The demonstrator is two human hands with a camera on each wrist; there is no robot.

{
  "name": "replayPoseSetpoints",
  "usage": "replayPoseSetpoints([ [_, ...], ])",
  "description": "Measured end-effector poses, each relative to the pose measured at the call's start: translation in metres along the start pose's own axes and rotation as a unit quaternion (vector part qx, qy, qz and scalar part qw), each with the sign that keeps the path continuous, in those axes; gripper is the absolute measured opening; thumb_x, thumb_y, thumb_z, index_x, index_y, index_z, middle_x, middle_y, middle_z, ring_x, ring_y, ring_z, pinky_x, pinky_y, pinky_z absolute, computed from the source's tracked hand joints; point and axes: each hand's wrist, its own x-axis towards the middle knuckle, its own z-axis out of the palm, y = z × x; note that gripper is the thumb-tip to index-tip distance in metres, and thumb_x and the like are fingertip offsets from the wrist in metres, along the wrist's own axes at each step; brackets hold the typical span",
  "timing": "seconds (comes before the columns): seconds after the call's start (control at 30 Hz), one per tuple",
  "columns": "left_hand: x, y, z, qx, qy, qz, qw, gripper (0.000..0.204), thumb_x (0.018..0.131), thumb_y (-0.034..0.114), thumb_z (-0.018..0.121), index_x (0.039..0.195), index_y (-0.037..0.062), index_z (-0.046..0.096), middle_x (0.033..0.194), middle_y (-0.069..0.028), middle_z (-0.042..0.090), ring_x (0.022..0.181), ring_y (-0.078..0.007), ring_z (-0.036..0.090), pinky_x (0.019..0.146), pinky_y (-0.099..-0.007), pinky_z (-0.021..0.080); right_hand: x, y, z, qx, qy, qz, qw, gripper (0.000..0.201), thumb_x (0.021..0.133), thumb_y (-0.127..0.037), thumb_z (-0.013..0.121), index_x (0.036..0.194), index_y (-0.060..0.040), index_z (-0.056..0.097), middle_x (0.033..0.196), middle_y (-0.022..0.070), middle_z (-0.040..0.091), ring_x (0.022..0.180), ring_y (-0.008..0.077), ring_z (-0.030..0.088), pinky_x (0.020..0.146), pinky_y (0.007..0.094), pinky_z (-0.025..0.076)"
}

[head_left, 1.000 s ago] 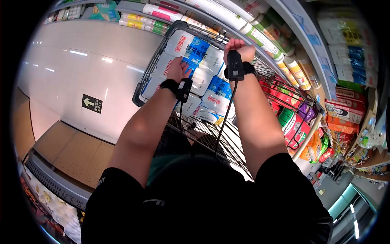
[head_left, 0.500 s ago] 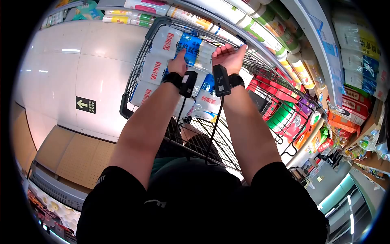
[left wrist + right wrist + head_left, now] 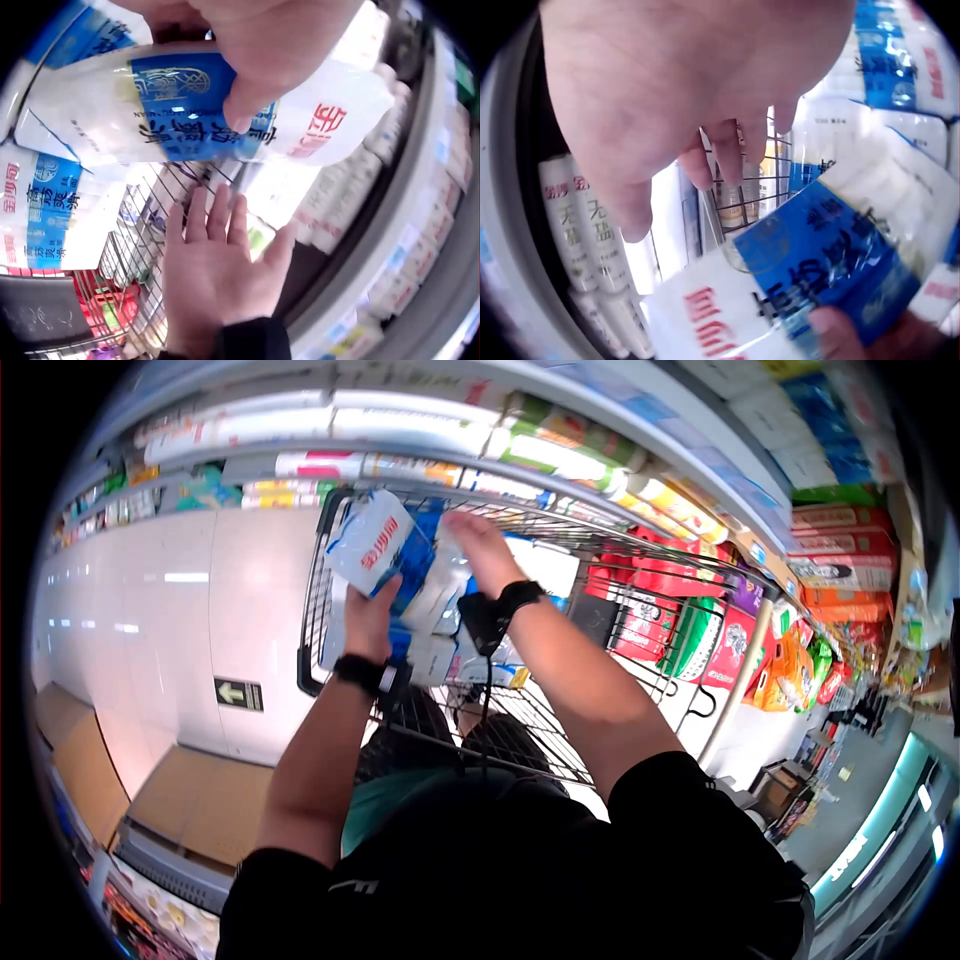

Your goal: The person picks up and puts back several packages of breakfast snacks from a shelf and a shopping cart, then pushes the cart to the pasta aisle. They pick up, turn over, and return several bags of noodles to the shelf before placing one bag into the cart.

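Hands: left hand [image 3: 368, 622] grips tissue pack [image 3: 385, 550] | right hand [image 3: 482, 547] open – above cart rim [image 3: 312, 585]

We see bright shop light from above, and it makes shiny white streaks on the floor [image 3: 190, 575]. Our head picture bends round at its dark edges. Both wrist pictures look blurry, with the close hands fuzzy.
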Motion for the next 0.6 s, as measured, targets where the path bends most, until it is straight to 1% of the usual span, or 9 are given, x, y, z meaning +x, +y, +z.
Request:
replayPoseSetpoints([
  [0.03,-0.013,0.019,0.003,0.031,-0.028,0.003,0.999,0.036,0.082,0.004,0.068,0.115,0.0022,0.055,0.108,-0.0059,0.063,0.096,-0.0146,0.058,0.086,-0.029,0.046,-0.004,0.001,0.001,0.011,0.008,-0.004,1.0,0.056,0.087,-0.031,0.067,0.13,-0.0009,0.047,0.122,0.0124,0.056,0.111,0.0201,0.054,0.094,0.0312,0.042],
  [0.07,-0.027,0.04,0.012,0.044,-0.066,0.031,0.996,0.033,0.084,0.005,0.068,0.114,0.0017,0.054,0.108,-0.0059,0.063,0.095,-0.013,0.059,0.085,-0.0272,0.046,-0.018,-0.009,0.0,-0.061,0.027,-0.026,0.997,0.06,0.087,-0.034,0.068,0.131,-0.0003,0.045,0.127,0.013,0.054,0.115,0.0208,0.053,0.096,0.0322,0.042],
  [0.13,-0.046,0.069,0.029,0.013,-0.118,0.052,0.992,0.032,0.086,0.008,0.068,0.114,0.001,0.054,0.107,-0.0062,0.063,0.095,-0.0118,0.059,0.084,-0.0262,0.047,-0.031,-0.024,-0.01,0.006,-0.062,-0.08,0.995,0.061,0.087,-0.035,0.068,0.132,-0.0004,0.045,0.126,0.0121,0.056,0.116,0.0196,0.053,0.095,0.033,0.044],
  [0.17,-0.053,0.084,0.04,0.021,-0.128,0.062,0.99,0.032,0.086,0.008,0.068,0.114,0.001,0.054,0.107,-0.0062,0.063,0.095,-0.0118,0.059,0.084,-0.0262,0.047,-0.059,-0.059,-0.015,0.05,-0.111,-0.042,0.992,0.06,0.088,-0.036,0.068,0.131,-0.001,0.045,0.125,0.0115,0.057,0.115,0.0181,0.053,0.096,0.0332,0.043],
  [0.2,-0.061,0.098,0.053,0.032,-0.152,0.074,0.985,0.032,0.087,0.011,0.067,0.114,0.001,0.054,0.107,-0.0062,0.063,0.095,-0.0112,0.059,0.084,-0.0256,0.047,-0.068,-0.059,-0.021,0.029,-0.096,-0.045,0.994,0.056,0.089,-0.035,0.067,0.129,-0.0014,0.047,0.12,0.0098,0.059,0.111,0.0166,0.054,0.096,0.0321,0.043],
  [0.33,-0.096,0.134,0.118,0.061,-0.216,0.115,0.968,0.032,0.089,0.014,0.066,0.114,0.0008,0.053,0.106,-0.0056,0.063,0.094,-0.0103,0.058,0.082,-0.025,0.048,-0.111,-0.095,-0.05,0.14,-0.004,-0.144,0.98,0.056,0.088,-0.036,0.067,0.128,-0.0019,0.047,0.119,0.008,0.059,0.109,0.0147,0.053,0.095,0.0302,0.042],
  [0.43,-0.118,0.154,0.172,0.108,-0.277,0.177,0.938,0.035,0.089,0.015,0.066,0.118,0.0003,0.051,0.108,-0.0068,0.062,0.095,-0.0099,0.058,0.082,-0.025,0.048,-0.14,-0.133,-0.083,0.182,0.107,-0.235,0.949,0.056,0.086,-0.033,0.07,0.127,-0.002,0.047,0.118,0.0081,0.059,0.105,0.0138,0.055,0.092,0.0294,0.044],
  [0.57,-0.141,0.188,0.247,0.098,-0.408,0.25,0.873,0.051,0.086,0.002,0.064,0.131,-0.0001,0.041,0.117,-0.0088,0.059,0.105,-0.0126,0.057,0.089,-0.0264,0.046,-0.171,-0.195,-0.138,0.219,0.158,-0.352,0.896,0.05,0.087,-0.028,0.07,0.123,-0.0008,0.049,0.113,0.0077,0.061,0.102,0.0134,0.056,0.091,0.0287,0.045],
  [0.6,-0.142,0.194,0.262,0.129,-0.423,0.313,0.84,0.053,0.086,0.002,0.063,0.134,-0.001,0.039,0.122,-0.0099,0.057,0.109,-0.0147,0.055,0.092,-0.0275,0.044,-0.178,-0.21,-0.15,0.223,0.169,-0.379,0.882,0.048,0.088,-0.027,0.069,0.122,-0.0006,0.049,0.112,0.0077,0.061,0.101,0.0134,0.057,0.09,0.0284,0.046],
])
